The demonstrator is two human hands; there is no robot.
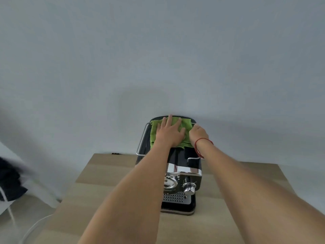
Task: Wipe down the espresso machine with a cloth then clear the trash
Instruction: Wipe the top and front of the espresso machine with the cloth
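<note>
A black and chrome espresso machine stands at the lower centre of the frame on a light wooden table, its back close to a plain pale wall. A green cloth lies spread over the far part of the machine's top, just above the middle of the picture. The left hand lies flat on the cloth, palm down, with its fingers straight and slightly fanned and the fingertips reaching the cloth's far edge. The right hand sits just beside it at the cloth's right edge, fingers bent downward over that side of the machine top. I cannot tell whether they pinch the cloth, grip the rail or only rest there. A red string bracelet circles the right wrist. A chrome rail runs along the left side of the machine's top. Lower on the front face a chrome knob sticks out at the right, above a perforated metal drip tray. At the lower left of the frame a white cable curves past the table's edge, and a blurred piece of dark fabric shows at the left border.
</note>
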